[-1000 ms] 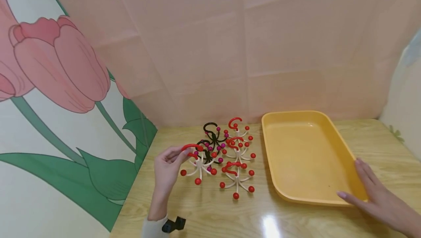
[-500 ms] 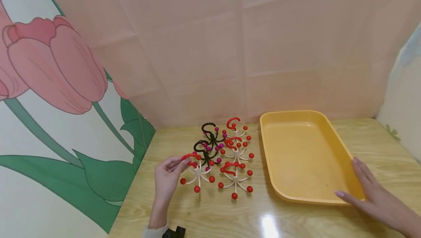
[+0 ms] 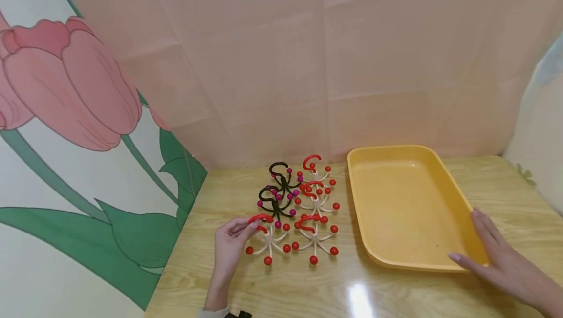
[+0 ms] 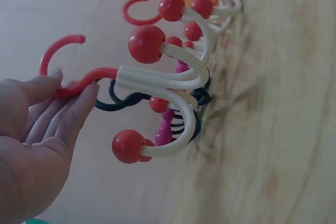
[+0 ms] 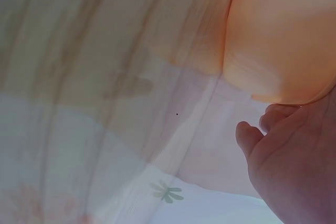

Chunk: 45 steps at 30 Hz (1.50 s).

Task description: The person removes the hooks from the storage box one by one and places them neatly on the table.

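My left hand (image 3: 232, 245) pinches the red hook top of a white multi-arm hanger (image 3: 269, 243) between thumb and fingers. Its white arms spread out and curve up to red balls, as the left wrist view shows from the side. The hanger is upright, at the front left of a group of similar ones. Just behind it are two black hangers (image 3: 275, 204) with magenta balls. My right hand (image 3: 506, 266) rests at the near right corner of a yellow tray (image 3: 380, 258), fingers extended along the outer side and thumb over the front rim.
A column of 3 white hangers (image 3: 315, 240) with red hooks stands between the held hanger and the tray. A pink cloth (image 3: 264, 64) hangs behind the wooden table (image 3: 281, 291). A tulip-printed panel (image 3: 75, 83) borders the left side, a pale one (image 3: 545, 127) the right.
My left hand has lowered the white hanger toward the table, in front of the black ones and level with the nearest white hanger. The right hand keeps its place on the tray.
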Available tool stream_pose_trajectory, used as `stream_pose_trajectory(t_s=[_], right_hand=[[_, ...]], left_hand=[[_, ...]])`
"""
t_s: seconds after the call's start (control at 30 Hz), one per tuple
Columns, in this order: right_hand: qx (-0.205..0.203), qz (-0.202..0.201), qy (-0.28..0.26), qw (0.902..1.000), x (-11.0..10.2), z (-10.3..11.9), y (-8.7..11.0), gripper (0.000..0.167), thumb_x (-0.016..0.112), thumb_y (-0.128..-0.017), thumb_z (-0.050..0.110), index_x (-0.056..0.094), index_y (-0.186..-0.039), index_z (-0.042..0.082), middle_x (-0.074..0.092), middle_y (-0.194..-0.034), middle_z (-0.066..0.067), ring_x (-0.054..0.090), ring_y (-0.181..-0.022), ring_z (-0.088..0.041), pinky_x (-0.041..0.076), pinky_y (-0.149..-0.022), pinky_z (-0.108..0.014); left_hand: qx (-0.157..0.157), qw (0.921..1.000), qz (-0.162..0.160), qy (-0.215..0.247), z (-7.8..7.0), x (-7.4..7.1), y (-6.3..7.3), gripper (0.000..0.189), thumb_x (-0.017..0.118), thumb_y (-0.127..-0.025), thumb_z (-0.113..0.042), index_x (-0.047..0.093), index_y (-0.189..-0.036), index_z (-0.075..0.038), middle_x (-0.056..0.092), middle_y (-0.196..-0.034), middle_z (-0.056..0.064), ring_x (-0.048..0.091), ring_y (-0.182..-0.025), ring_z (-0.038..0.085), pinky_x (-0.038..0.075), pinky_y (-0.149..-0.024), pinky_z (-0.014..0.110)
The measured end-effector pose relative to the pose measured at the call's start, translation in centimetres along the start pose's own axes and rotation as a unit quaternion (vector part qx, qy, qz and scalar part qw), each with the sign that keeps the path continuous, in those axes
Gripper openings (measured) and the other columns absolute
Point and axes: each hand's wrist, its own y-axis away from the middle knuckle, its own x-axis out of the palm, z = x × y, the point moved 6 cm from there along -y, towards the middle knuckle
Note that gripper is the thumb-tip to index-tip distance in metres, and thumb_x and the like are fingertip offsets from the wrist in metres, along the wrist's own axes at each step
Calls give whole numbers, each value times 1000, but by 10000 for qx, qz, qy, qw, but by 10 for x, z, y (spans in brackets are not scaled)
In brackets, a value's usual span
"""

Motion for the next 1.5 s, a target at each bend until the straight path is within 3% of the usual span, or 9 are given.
stream_pose_trajectory(t_s=[0.47,0.83,0.93,1.1,1.27,1.33,1.4,1.43,1.5], right_hand=[[-5,36,7,10000,2,1,2,110,66,-103,41,-20,-165,13,-30,-171,-13,-9,-149,-69,-9,-112,-82],[-9,106,-2,9999,0,3,-2,110,65,-103,41,-22,-164,15,-31,-171,-12,-10,-148,-70,-6,-109,-86],[-149,-16,-105,9998,1,3,-1,111,67,-102,37,-21,-165,15,-30,-172,-13,-15,-151,-66,-19,-114,-75],[-352,-113,-314,9988,-2,-1,-2,114,70,-102,28,-24,-164,11,-30,-170,-22,-28,-154,-53,-30,-114,-33],[-208,-313,-594,9975,-21,-5,-2,109,68,-104,25,-21,-166,12,-21,-169,-33,-21,-151,-64,-24,-118,-69],[-200,-733,-609,9952,-34,-4,-3,107,72,-101,24,-10,-169,9,-1,-168,-43,0,-162,-50,-9,-130,-63],[-247,-1319,-503,9897,-50,0,-7,103,79,-95,21,9,-168,0,30,-154,-48,36,-155,-17,17,-133,-24],[-279,-1585,-436,9860,-58,3,-10,100,83,-92,19,18,-165,-5,43,-143,-47,45,-139,3,27,-119,-7],[-387,-2031,-324,9779,-74,11,-17,95,88,-86,16,33,-157,-12,55,-119,-37,36,-105,28,30,-82,7]], left_hand=[[-313,9994,-119,120,23,-9,0,25,82,-88,0,74,-109,10,80,-106,22,80,-100,32,64,-86,37],[-291,9991,3,319,25,-10,1,30,83,-88,-4,72,-111,11,78,-110,27,81,-97,24,63,-90,42],[-378,9991,-36,201,25,-10,0,31,84,-87,-5,73,-111,10,80,-108,23,81,-95,21,63,-90,43],[-565,9975,-58,-416,24,-12,0,38,88,-85,-11,74,-117,3,80,-113,18,79,-97,14,64,-89,31],[-163,9943,384,-981,8,-21,-5,44,85,-89,-13,69,-129,-7,73,-130,16,72,-117,20,59,-95,22],[124,9904,534,-1269,-3,-26,-9,43,83,-91,-11,68,-132,-9,70,-133,14,69,-123,26,59,-100,28],[352,9831,519,-1722,-14,-32,-14,43,83,-92,-15,67,-133,-13,69,-131,9,67,-123,28,59,-103,35],[476,9781,473,-1973,-20,-35,-17,44,83,-92,-17,67,-134,-15,69,-129,8,67,-122,28,59,-104,39],[744,9666,398,-2421,-32,-38,-22,47,83,-92,-21,66,-135,-16,67,-128,7,65,-119,25,57,-106,49]])
